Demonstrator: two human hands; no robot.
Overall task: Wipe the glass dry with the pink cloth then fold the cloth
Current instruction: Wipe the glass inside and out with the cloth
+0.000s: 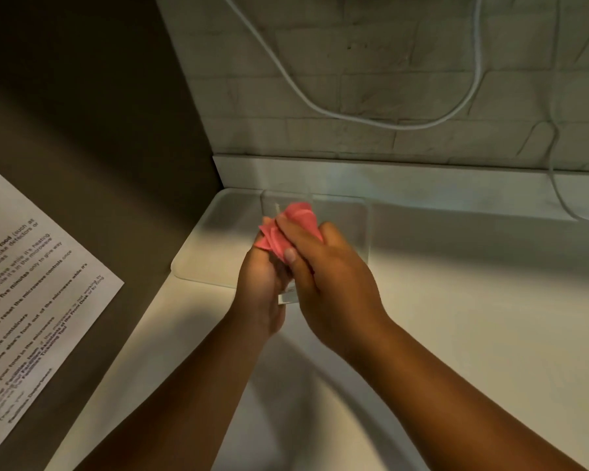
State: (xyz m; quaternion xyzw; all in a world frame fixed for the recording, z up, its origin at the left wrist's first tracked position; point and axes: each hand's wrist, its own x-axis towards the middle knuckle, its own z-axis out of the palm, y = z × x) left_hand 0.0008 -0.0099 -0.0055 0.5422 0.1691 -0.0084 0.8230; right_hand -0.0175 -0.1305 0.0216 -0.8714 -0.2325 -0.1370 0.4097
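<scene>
My two hands meet over the white counter, in front of the back wall. My left hand [259, 290] wraps around a clear glass [287, 298], of which only the thick base shows between my palms. My right hand [335, 283] presses the crumpled pink cloth [298, 217] against the upper part of the glass. The cloth bunches out above my fingers and to the left of them. The rest of the glass is hidden by my hands and the cloth.
A clear plastic tray [198, 266] lies on the white counter [473, 317] just behind my hands. A white cable [354, 117] hangs along the tiled wall. At the left stands a dark panel with a printed notice [31, 283].
</scene>
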